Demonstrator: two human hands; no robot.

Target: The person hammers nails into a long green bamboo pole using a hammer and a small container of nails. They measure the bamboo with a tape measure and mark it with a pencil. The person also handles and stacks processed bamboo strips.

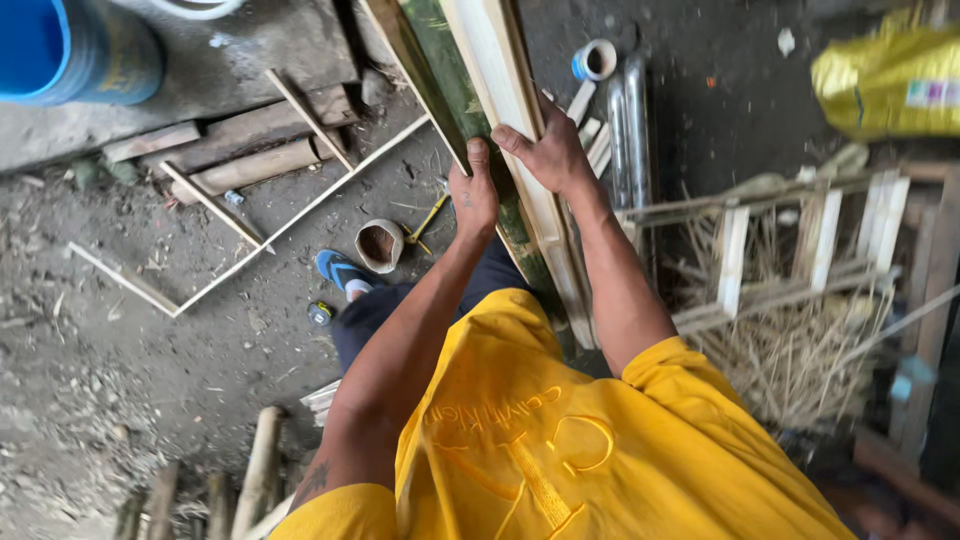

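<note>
**Both hands on a bundle of split bamboo**

The person stands over a dirt floor (120, 370) and holds a long bundle of split bamboo strips (480, 70) that runs from the top of the view down toward the body. The left hand (472, 195) is closed on the near, green-skinned edge of the bundle, thumb pointing up along it. The right hand (548, 150) lies just beside it and slightly higher, fingers wrapped over the pale cut face of the strips. The two hands are nearly touching, and the bamboo passes between and under them, then carries on down past the yellow shirt (560, 440).

On the floor to the left lie thin wooden slats (300, 215) set in a rough angle, some thicker logs (250, 165), and a blue barrel (70, 45) at the top corner. A short cut piece of bamboo tube (380, 245) stands near a blue sandal (340, 270), below the left hand. To the right of the bundle lie two shiny metal pipes (628, 120) and a roll of tape (596, 60). Further right is a small wooden frame (800, 240) over a heap of dry shavings (790, 350), with a yellow sack (890, 80) at the top corner.
</note>
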